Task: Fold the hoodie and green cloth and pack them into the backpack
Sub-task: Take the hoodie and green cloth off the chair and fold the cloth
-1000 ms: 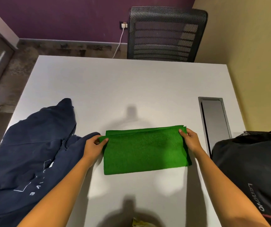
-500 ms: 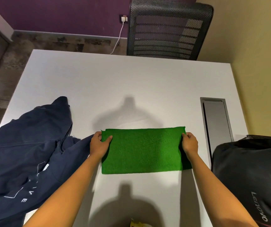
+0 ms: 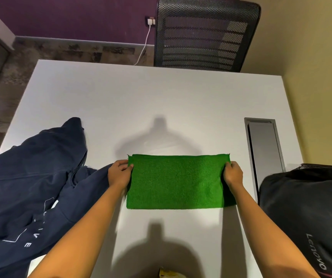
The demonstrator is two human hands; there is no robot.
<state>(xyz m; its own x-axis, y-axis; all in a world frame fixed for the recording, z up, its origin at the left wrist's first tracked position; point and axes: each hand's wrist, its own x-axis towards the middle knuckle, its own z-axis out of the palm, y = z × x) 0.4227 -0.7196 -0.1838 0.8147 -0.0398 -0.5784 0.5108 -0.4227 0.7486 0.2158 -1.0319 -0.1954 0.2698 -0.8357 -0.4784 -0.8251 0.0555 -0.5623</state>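
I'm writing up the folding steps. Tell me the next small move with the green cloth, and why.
Probably fold it in half sideways: carry the end pinched by the right hand over to the left hand. The green cloth lies flat as a wide strip, gripped at both far corners, and looks too long for compact packing into the backpack.

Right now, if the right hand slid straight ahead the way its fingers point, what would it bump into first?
The right hand grips the green cloth at its far right corner. Ahead looks like bare white table, with the black mesh chair beyond its far edge, though depth is uncertain.
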